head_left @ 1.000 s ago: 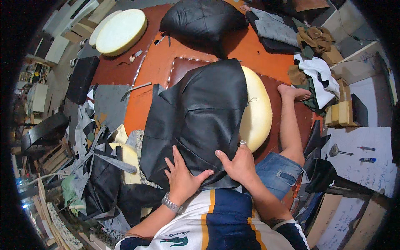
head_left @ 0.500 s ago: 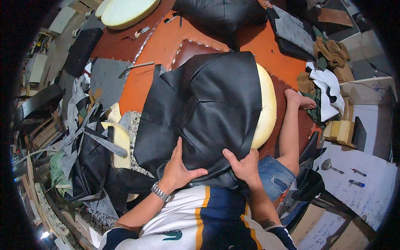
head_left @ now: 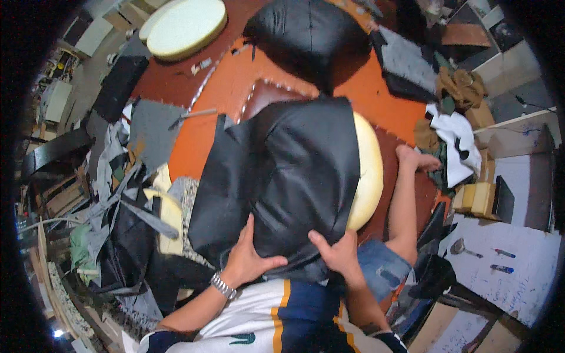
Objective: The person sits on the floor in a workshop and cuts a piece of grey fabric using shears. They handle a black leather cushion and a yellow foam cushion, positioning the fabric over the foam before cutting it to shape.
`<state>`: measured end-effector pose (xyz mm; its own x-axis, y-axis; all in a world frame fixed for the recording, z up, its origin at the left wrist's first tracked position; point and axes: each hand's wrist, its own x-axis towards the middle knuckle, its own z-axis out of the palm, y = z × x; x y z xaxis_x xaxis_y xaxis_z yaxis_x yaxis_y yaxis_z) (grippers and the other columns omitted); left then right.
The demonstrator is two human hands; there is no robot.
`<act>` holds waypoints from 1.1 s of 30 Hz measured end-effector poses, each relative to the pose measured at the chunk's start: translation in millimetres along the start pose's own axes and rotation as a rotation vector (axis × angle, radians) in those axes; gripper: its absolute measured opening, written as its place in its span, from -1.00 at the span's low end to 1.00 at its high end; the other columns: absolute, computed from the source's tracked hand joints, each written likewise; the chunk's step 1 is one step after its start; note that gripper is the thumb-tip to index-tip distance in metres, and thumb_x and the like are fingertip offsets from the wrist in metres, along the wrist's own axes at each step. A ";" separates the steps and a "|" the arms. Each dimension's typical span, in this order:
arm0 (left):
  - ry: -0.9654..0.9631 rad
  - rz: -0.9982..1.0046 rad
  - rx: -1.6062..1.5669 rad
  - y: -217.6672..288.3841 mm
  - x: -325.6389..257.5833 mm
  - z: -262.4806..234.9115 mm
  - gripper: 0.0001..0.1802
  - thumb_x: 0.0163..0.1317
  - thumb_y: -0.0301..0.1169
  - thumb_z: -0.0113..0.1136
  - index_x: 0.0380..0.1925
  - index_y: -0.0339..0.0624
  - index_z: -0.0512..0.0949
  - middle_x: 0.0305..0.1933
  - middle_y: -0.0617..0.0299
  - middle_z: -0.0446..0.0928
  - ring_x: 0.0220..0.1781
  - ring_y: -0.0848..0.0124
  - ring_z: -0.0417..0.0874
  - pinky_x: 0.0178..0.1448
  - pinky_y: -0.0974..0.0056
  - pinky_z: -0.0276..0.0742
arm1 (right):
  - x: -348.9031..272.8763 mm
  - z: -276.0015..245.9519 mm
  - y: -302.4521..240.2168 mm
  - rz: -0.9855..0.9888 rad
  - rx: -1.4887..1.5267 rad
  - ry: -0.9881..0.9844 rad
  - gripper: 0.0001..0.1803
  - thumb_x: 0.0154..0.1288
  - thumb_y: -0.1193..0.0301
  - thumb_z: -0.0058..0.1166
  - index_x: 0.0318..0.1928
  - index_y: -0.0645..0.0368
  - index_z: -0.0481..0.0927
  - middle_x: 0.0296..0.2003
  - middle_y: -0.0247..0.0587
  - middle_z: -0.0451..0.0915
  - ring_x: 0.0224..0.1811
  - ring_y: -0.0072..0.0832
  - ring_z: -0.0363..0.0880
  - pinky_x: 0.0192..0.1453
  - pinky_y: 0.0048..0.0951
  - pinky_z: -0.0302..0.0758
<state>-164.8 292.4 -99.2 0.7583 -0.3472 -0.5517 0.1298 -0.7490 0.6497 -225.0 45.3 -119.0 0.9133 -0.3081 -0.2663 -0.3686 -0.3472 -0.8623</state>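
Note:
A black leather-like cover point(head_left: 306, 159) lies draped over a round, cream-coloured foam cushion point(head_left: 369, 170) in front of me. The foam shows only along the cover's right side. My left hand point(head_left: 250, 259) rests on the cover's near left part, fingers stretched forward and thumb spread to the right. My right hand point(head_left: 341, 253) grips the cover near its lower right edge, thumb on top and the other fingers curled out of sight. Creases run across the cover between the hands.
A stuffed black leather cushion point(head_left: 306, 41) sits at the far side on the orange and brown surface point(head_left: 382, 82). Round foam discs point(head_left: 187, 29) lie far left. Fabric scraps point(head_left: 126, 235) pile up at left. A marker point(head_left: 502, 269) lies on a white sheet at right. My bare leg point(head_left: 403, 206) stretches along the right.
The view has tilted, so the cover and both hands appear lower. Both hands keep their places on the cover, which looks slightly smoother on top.

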 end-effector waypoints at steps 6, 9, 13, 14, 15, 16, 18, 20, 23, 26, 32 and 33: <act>-0.029 -0.021 0.021 0.1 -0.1 -0.3 0.63 -0.22 0.26 0.63 0.54 -0.49 -0.22 0.56 -0.35 0.09 0.57 -0.11 0.23 0.56 0.08 0.27 | 4.7 0.1 -0.5 -0.056 0.060 0.046 -0.50 0.17 0.09 0.42 -0.19 0.34 0.72 -0.27 0.09 0.76 -0.17 0.01 0.75 -0.01 -0.10 0.61; -0.033 -0.030 0.013 -2.1 1.1 0.1 0.63 -0.23 0.28 0.62 0.55 -0.47 -0.22 0.56 -0.35 0.09 0.57 -0.11 0.24 0.55 0.07 0.28 | 4.8 -1.4 -2.5 -0.049 0.042 0.029 -0.52 0.17 0.10 0.42 -0.18 0.32 0.72 -0.26 0.08 0.76 -0.16 -0.01 0.76 -0.02 -0.11 0.62; -0.022 -0.010 0.007 -5.3 1.5 0.6 0.63 -0.22 0.29 0.61 0.55 -0.45 -0.21 0.56 -0.36 0.09 0.56 -0.12 0.25 0.54 0.07 0.29 | 3.1 -2.8 -5.7 -0.016 -0.032 0.050 -0.51 0.17 0.10 0.41 -0.16 0.33 0.72 -0.25 0.08 0.77 -0.15 -0.02 0.77 -0.01 -0.14 0.63; -0.018 -0.021 0.012 -5.0 1.4 0.8 0.62 -0.22 0.28 0.62 0.55 -0.46 -0.20 0.55 -0.37 0.09 0.56 -0.13 0.25 0.54 0.07 0.29 | 3.2 -2.7 -6.5 -0.049 0.074 0.041 -0.49 0.17 0.09 0.41 -0.16 0.34 0.72 -0.25 0.09 0.76 -0.14 -0.01 0.77 0.00 -0.14 0.63; -0.015 -0.021 0.004 -4.7 0.7 0.0 0.62 -0.22 0.28 0.61 0.55 -0.46 -0.20 0.55 -0.37 0.10 0.56 -0.13 0.26 0.54 0.07 0.29 | 3.5 -4.2 -6.7 -0.055 0.049 0.015 -0.48 0.17 0.08 0.41 -0.15 0.35 0.72 -0.24 0.10 0.76 -0.13 0.00 0.76 0.00 -0.13 0.63; -0.016 -0.017 0.010 -3.9 0.7 -0.5 0.62 -0.22 0.28 0.61 0.55 -0.46 -0.20 0.55 -0.37 0.10 0.55 -0.13 0.26 0.54 0.07 0.29 | 4.4 -3.8 -6.9 -0.032 0.043 0.005 -0.48 0.17 0.08 0.41 -0.14 0.36 0.72 -0.23 0.10 0.76 -0.13 0.00 0.76 0.00 -0.13 0.63; -0.013 0.007 -0.003 -1.6 0.7 -2.8 0.62 -0.21 0.29 0.61 0.55 -0.45 -0.20 0.55 -0.36 0.10 0.55 -0.12 0.27 0.53 0.05 0.31 | 6.7 -3.7 -6.3 -0.050 0.017 0.011 -0.48 0.18 0.09 0.40 -0.12 0.36 0.71 -0.23 0.10 0.76 -0.12 0.01 0.76 0.01 -0.13 0.63; -0.047 -0.040 -0.022 1.3 0.9 -5.7 0.60 -0.19 0.21 0.64 0.54 -0.51 -0.21 0.55 -0.38 0.10 0.58 -0.10 0.22 0.57 0.10 0.23 | 9.0 -3.3 -5.3 -0.067 -0.009 0.022 -0.47 0.19 0.09 0.39 -0.10 0.36 0.70 -0.22 0.09 0.76 -0.12 0.01 0.76 0.01 -0.13 0.63; -0.040 -0.047 -0.004 4.4 2.0 -7.3 0.57 -0.16 0.15 0.65 0.54 -0.51 -0.20 0.55 -0.38 0.10 0.59 -0.10 0.19 0.60 0.11 0.18 | 10.0 -4.4 -1.6 -0.060 0.034 0.008 -0.46 0.19 0.10 0.40 -0.07 0.37 0.69 -0.20 0.10 0.76 -0.08 0.01 0.76 0.04 -0.13 0.62; 0.003 -0.028 -0.033 4.5 1.5 -2.7 0.52 -0.13 0.12 0.64 0.54 -0.48 -0.18 0.55 -0.38 0.10 0.59 -0.10 0.19 0.60 0.09 0.17 | 5.5 -11.9 7.4 0.057 0.106 0.006 -0.52 0.21 0.14 0.41 -0.09 0.33 0.71 -0.20 0.03 0.77 -0.09 -0.14 0.76 0.04 -0.20 0.61; 0.579 0.488 0.092 5.8 -22.0 -2.7 -0.30 -0.06 -0.27 0.64 0.08 -0.24 0.55 0.27 -0.08 0.48 0.27 0.00 0.52 0.34 0.04 0.45 | -29.3 -60.2 34.4 0.287 0.491 -0.124 -0.66 0.51 0.16 0.12 -0.13 0.21 0.66 -0.31 -0.48 0.66 -0.29 -0.65 0.57 -0.19 -0.49 0.51; 0.448 0.539 0.073 8.7 -27.6 -5.0 -0.31 -0.09 -0.26 0.65 0.06 -0.23 0.57 0.25 -0.07 0.49 0.24 0.01 0.53 0.31 0.05 0.46 | -40.3 -68.3 34.3 0.308 0.504 -0.199 -0.66 0.53 0.15 0.10 -0.09 0.19 0.66 -0.29 -0.48 0.66 -0.29 -0.66 0.57 -0.17 -0.51 0.51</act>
<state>-181.4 298.3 -75.7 0.8969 -0.4267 0.1163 -0.3698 -0.5795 0.7262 -286.3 -14.8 -108.5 0.8109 -0.1395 -0.5684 -0.5374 0.2070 -0.8175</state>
